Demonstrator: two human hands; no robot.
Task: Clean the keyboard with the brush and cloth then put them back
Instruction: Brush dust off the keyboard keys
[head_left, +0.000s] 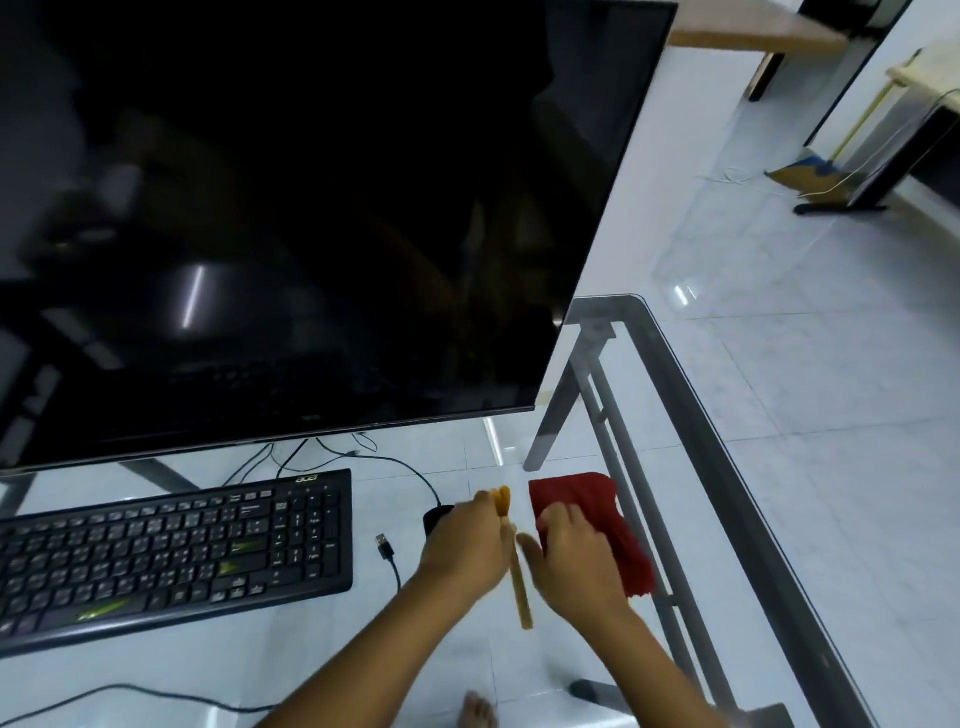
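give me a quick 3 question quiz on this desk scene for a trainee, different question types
1. True or false: the red cloth lies to the right of the black keyboard on the glass desk.
2. Multiple choice: what does the left hand grip? A) the loose USB plug B) the slim yellow-handled brush C) the monitor edge
3. Fill in: the right hand rests on the ____.

Key
1. True.
2. B; the loose black USB plug lies untouched between keyboard and hands.
3. Red cloth; whether the fingers pinch it cannot be told.
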